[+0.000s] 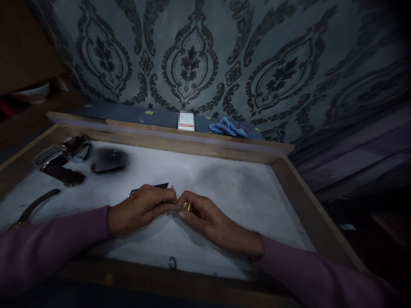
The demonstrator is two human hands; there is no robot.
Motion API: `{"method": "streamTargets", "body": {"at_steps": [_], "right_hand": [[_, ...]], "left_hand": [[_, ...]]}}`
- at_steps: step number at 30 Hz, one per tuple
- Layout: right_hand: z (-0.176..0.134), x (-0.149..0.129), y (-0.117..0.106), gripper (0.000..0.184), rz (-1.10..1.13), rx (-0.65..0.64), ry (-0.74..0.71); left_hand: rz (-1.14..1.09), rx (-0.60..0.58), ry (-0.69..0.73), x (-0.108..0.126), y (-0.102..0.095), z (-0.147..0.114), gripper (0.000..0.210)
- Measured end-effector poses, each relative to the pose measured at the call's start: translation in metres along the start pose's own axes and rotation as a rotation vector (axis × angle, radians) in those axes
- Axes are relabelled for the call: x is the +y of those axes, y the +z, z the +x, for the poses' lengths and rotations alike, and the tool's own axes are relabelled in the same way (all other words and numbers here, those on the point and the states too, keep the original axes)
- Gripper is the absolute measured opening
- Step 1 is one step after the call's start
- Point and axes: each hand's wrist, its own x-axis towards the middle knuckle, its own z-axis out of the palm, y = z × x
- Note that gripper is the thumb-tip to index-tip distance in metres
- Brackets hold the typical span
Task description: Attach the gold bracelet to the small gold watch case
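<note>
In the middle of the wooden-framed white work surface (237,188), both hands are held close together. My left hand (141,209) is closed, with thumb and forefinger pinching a thin metal rod (176,206) whose tip reaches toward the right hand. A small shiny gold-coloured piece (186,207) is pinched in my right hand (212,220), and the rod's tip meets or nearly meets it. Fingers cover part of both items. Behind the left hand, a dark flat pointed thing (162,185) shows partly. A small dark curved hook-like piece (173,262) lies near the front edge.
Several dark shiny items (62,171) lie at the left, beside a black curved piece (107,167) and a dark strap (38,205). A raised wooden rim (167,139) surrounds the surface. Behind it are a white box (186,121) and a blue cloth (227,127).
</note>
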Motion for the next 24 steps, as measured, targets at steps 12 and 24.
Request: {"method": "streamTargets", "body": {"at_steps": [12,24], "right_hand": [[0.0003,-0.001,-0.0003,0.025,0.009,0.008,0.003],[0.0008,0.0,-0.0005,0.023,0.006,-0.007,0.021]], "left_hand": [[-0.019,0.055,-0.008,0.0021,0.0039,-0.001,0.021],[-0.11,-0.033,-0.041,0.004,-0.0043,0.0037,0.021]]}}
